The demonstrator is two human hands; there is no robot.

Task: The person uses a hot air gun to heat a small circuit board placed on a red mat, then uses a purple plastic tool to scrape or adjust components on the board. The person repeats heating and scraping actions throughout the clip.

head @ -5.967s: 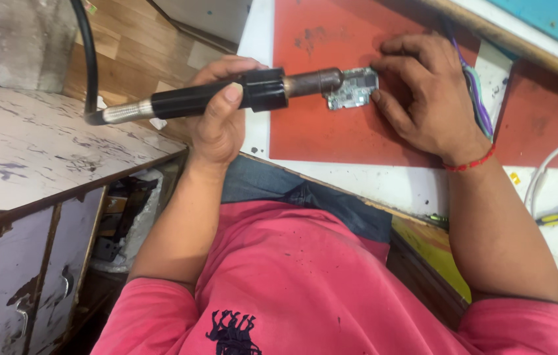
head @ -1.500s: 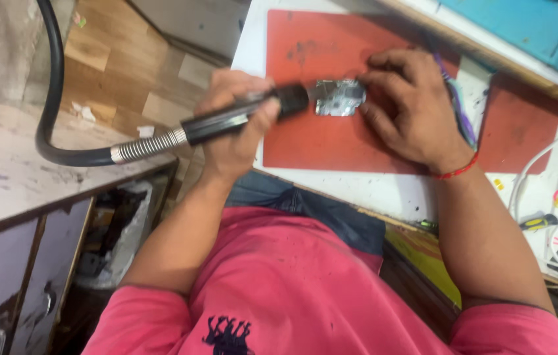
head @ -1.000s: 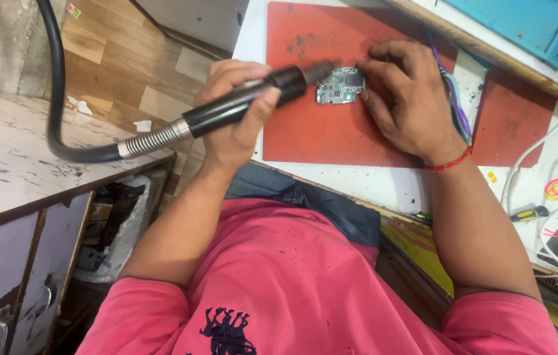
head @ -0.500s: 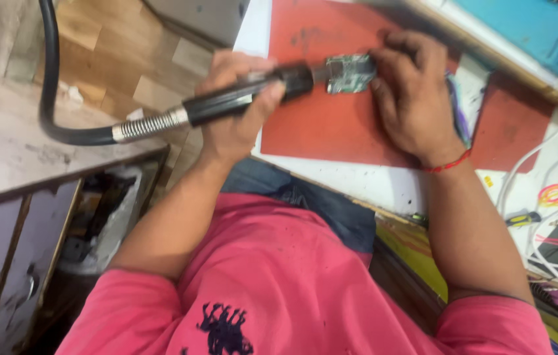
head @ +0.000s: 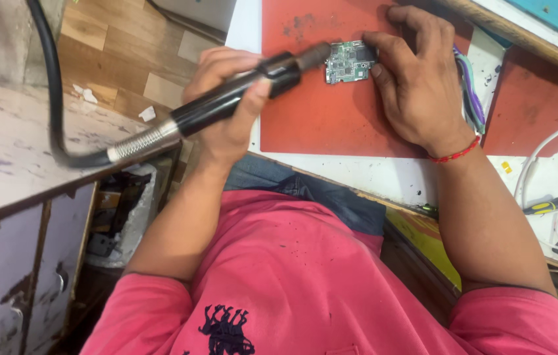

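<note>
My left hand (head: 223, 115) is closed around a black handpiece (head: 242, 92) with a metal-sprung hose; its tip meets the left edge of a small green circuit board (head: 346, 63). The board lies flat on a red mat (head: 318, 121) on the white bench. My right hand (head: 417, 82) rests on the mat with its fingertips pressing the board's right side and top. A red thread circles that wrist.
The hose (head: 52, 98) loops over a worn white cabinet (head: 9, 158) at the left. A second red mat (head: 532, 105), purple and green wires (head: 471, 98), white cables (head: 555, 151) and a yellow-handled screwdriver (head: 545, 206) lie at the right.
The handpiece has tilted and shifted a little while its tip stays at the board's left edge. My right hand keeps pressing the board. The camera view has moved slightly.
</note>
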